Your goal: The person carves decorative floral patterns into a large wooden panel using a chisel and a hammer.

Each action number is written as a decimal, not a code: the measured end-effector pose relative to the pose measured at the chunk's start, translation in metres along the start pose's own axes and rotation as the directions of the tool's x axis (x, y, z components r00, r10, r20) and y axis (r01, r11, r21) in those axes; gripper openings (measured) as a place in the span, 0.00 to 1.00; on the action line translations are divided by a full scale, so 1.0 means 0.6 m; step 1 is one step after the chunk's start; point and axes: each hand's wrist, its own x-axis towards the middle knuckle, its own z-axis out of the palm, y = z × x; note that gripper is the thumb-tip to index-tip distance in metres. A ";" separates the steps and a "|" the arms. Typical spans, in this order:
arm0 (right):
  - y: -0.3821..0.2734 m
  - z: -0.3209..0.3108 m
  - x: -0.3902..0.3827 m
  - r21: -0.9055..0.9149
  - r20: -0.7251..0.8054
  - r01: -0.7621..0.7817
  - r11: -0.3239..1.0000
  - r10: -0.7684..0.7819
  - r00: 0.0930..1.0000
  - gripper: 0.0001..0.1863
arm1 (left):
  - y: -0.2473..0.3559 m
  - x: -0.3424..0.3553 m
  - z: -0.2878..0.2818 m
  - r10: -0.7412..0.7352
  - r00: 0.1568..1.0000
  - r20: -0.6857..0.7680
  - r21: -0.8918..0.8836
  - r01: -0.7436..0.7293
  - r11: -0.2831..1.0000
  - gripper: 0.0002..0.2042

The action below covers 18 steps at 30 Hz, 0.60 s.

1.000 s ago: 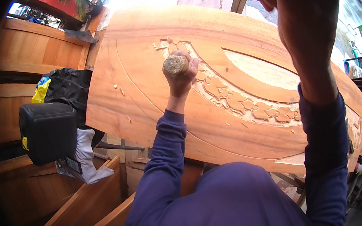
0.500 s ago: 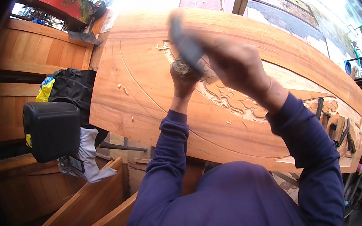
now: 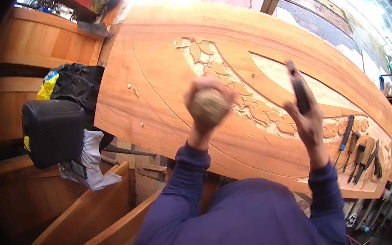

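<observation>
My left hand [image 3: 201,124], blurred, is closed round a wooden tool handle [image 3: 209,106] whose rough, worn round end faces up. Whatever lies below that handle is hidden by the fist. My right hand [image 3: 309,121] grips a dark, bar-shaped striking tool [image 3: 301,93], held upright above the board with the thumb out to the side. Both hands are over a large wooden panel [image 3: 153,88] with curved outlines. A band of carved leaves and flowers [image 3: 257,108] runs across it between the hands.
Several carving tools [image 3: 357,157] lie on the panel's right end. Wood chips [image 3: 137,93] are scattered at its left. A black plastic case [image 3: 54,131] and a grey cloth [image 3: 95,163] are beside the panel's left edge. Wooden boards [image 3: 82,208] lean at lower left.
My right hand has moved right and down with the dark tool, away from the wooden handle. My left hand has come lower and slightly right with its handle, baring the carving's upper end.
</observation>
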 end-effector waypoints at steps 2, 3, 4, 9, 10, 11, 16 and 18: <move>0.019 -0.012 -0.080 -0.014 -0.089 -0.142 0.990 0.140 0.986 0.36 | 0.024 -0.027 0.024 0.112 0.941 0.318 0.233 -0.192 0.953 0.12; 0.034 -0.022 -0.132 0.001 -0.146 -0.240 0.971 0.238 0.960 0.36 | 0.020 -0.050 0.039 0.132 0.873 0.470 0.284 -0.291 0.914 0.11; 0.052 -0.028 -0.189 0.065 -0.178 -0.313 0.947 0.320 0.931 0.37 | 0.008 -0.071 0.059 0.115 0.782 0.612 0.296 -0.361 0.884 0.09; 0.055 -0.037 -0.292 0.170 -0.157 -0.572 0.802 0.595 0.788 0.45 | -0.080 -0.089 0.108 0.109 0.580 0.807 0.314 -0.578 0.753 0.08; 0.058 -0.040 -0.307 0.178 -0.154 -0.603 0.777 0.628 0.763 0.46 | -0.096 -0.084 0.112 0.086 0.555 0.827 0.324 -0.597 0.734 0.09; 0.061 -0.042 -0.321 0.189 -0.152 -0.632 0.751 0.659 0.737 0.47 | -0.110 -0.077 0.117 0.060 0.556 0.829 0.316 -0.554 0.770 0.10; 0.059 -0.034 -0.324 0.285 -0.221 -0.619 0.732 0.678 0.701 0.15 | -0.141 -0.059 0.129 0.012 0.582 0.813 0.339 -0.490 0.803 0.09; 0.064 -0.039 -0.316 0.249 -0.246 -0.631 0.735 0.678 0.692 0.15 | -0.148 -0.057 0.132 0.005 0.600 0.800 0.352 -0.475 0.807 0.08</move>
